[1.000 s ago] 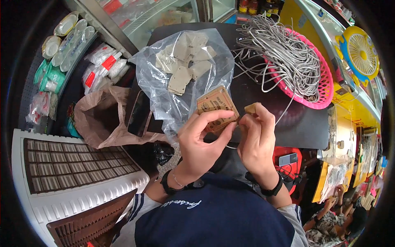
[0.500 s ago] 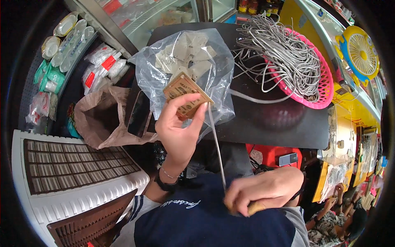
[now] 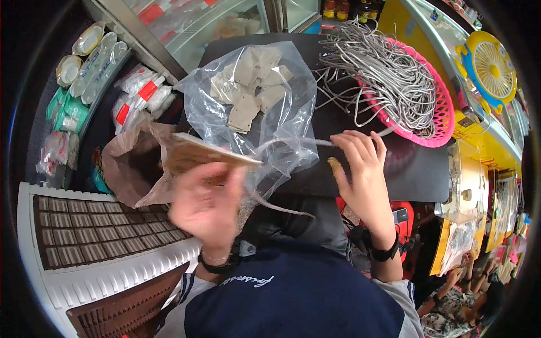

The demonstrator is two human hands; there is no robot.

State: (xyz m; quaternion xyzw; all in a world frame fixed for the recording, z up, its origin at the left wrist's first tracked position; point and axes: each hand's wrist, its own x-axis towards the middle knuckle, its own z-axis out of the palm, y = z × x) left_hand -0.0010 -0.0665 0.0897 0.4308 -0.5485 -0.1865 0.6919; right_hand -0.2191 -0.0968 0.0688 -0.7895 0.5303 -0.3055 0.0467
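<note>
A clear plastic bag of pale grey-beige tags lies on the bench just beyond the left-hand fingers and left of the right-hand fingers, its mouth sagging toward them. A flat brown card tag sits in the blurred left fingers, tilted nearly edge-on. Just left of those fingers stands an open brown paper bag. Farther left and beyond it are white wrapped packets with red labels, then clear-lidded round packs and green-and-white packets. Well right of the right fingers lie clear packets with yellow contents.
</note>
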